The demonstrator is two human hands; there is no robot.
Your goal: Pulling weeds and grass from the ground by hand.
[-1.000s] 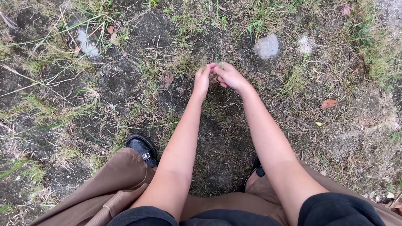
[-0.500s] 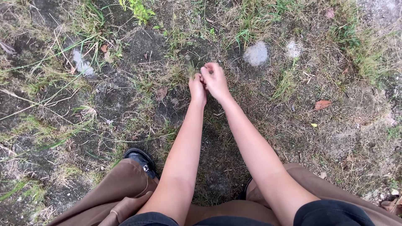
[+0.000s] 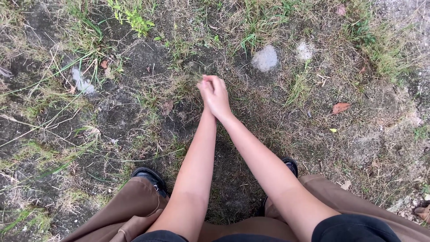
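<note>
Below, head view only. Ground: dark soil [image 3: 130, 103] with patchy dry and green grass. Both arms are stretched forward from the bottom edge, and the hands are pressed together near the upper middle.

Right hand [image 3: 219, 96]: laid over the left, fingers curled in; what lies inside the curl cannot be told. Left hand [image 3: 205, 89]: mostly hidden behind the right, only its outer edge seen; how far it is open cannot be told. A grass tuft [image 3: 193, 77], blurred, is seen at the fingertips, touching or just beside them; a firm hold on it cannot be confirmed.

Two pale stones are set in the soil beyond the hands: the larger stone [image 3: 264, 58] near them, the smaller stone [image 3: 304, 50] further right. A brown leaf [image 3: 340, 107] is lying well to the right. A pale patch [image 3: 81, 83] is seen far left.

Lower frame: brown trousers [image 3: 121, 208], a black shoe [image 3: 150, 178] at left, a second shoe [image 3: 290, 166] partly covered by the right forearm.
</note>
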